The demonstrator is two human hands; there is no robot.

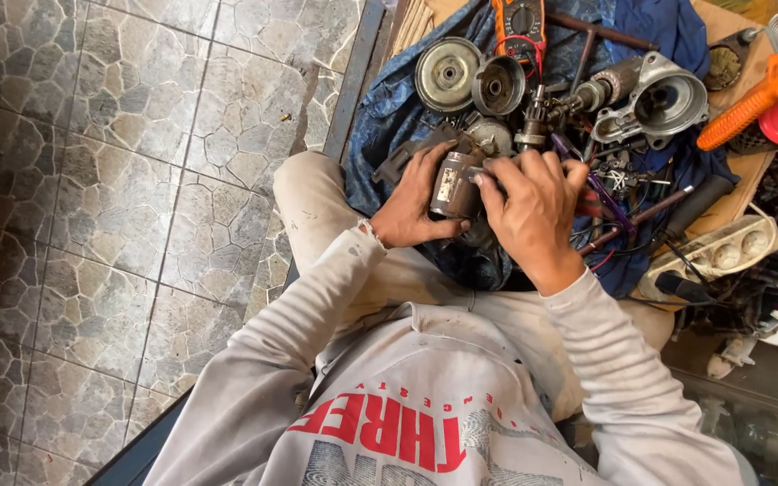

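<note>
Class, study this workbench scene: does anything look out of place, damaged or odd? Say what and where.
Nothing looks spilled or broken. The motor parts lie scattered in pieces on the blue cloth, and both hands, left hand and right hand, hold a small cylindrical housing.

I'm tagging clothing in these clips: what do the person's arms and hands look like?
Both arms wear long, pale grey sleeves, ribbed and grubby with dark smudges, ending at the wrists. The left hand and right hand are bare: no gloves, rings or watch visible.
</note>
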